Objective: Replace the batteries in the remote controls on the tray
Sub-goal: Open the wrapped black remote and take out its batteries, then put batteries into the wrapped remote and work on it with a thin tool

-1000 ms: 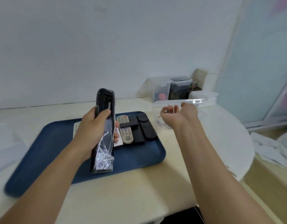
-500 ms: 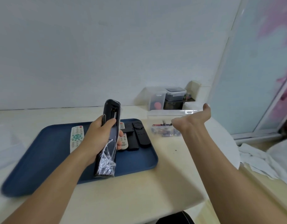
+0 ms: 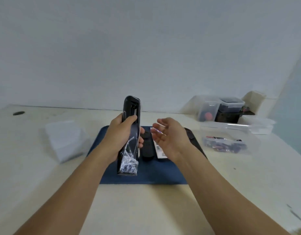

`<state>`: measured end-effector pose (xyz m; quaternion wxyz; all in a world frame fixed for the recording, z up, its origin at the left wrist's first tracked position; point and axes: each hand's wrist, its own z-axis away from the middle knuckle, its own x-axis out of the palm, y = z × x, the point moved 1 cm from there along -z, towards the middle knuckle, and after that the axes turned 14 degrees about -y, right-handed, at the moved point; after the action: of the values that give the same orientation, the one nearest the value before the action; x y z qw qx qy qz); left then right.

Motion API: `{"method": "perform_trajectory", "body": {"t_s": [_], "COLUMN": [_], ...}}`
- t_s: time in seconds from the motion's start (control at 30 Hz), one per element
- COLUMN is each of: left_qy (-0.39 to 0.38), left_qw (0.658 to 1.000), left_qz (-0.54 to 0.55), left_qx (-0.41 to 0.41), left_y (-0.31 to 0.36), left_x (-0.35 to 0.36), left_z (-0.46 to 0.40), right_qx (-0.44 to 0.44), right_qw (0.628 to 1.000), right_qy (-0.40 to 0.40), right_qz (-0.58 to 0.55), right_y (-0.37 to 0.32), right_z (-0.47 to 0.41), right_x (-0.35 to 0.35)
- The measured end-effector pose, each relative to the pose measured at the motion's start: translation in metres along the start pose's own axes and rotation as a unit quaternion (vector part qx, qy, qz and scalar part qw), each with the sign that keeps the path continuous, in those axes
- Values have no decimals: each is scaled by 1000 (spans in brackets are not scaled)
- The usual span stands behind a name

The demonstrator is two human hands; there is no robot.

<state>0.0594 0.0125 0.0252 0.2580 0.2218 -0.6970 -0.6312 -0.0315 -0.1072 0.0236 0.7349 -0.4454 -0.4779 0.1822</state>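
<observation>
A: What is carrying the things?
B: A pale bench (image 3: 146,209) is standing against a plain white wall (image 3: 146,48), with a blue tray (image 3: 146,178) lying on it.

A: Where is the remote?
B: The left hand (image 3: 122,138) is gripping a black remote (image 3: 131,116) upright above the tray, fingers curled round it, its battery bay showing open at the top. Other remotes (image 3: 147,148) are lying on the tray.

A: And the right hand (image 3: 170,138)?
B: It is hovering beside the remote, palm up, fingers loose and holding nothing.

A: What is sitting at the sides?
B: A clear box (image 3: 226,141) of small items is sitting right of the tray, tubs (image 3: 219,109) behind it, and a white box (image 3: 66,139) left.
</observation>
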Motion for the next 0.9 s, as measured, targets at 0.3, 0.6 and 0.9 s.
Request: {"method": "perform_trajectory", "body": {"t_s": [0.3,0.6,0.9], "left_qy": [191,265,154], "left_qw": [978,961,987], "left_qz": [-83,22,1], "left_qx": [1,-74,-43], "left_y": [31,-18,-23], "left_x": [-159,-217,-213], "left_z": [59,73,73], "right_qx": [-232,-159,-244], "right_qw": [669,602,521], "right_qy": [-270,-263,-275], "right_qz": [652,737,770], "right_y": [78,118,114], "right_z": [-56,-82,-65], "right_x": [119,130,114]}}
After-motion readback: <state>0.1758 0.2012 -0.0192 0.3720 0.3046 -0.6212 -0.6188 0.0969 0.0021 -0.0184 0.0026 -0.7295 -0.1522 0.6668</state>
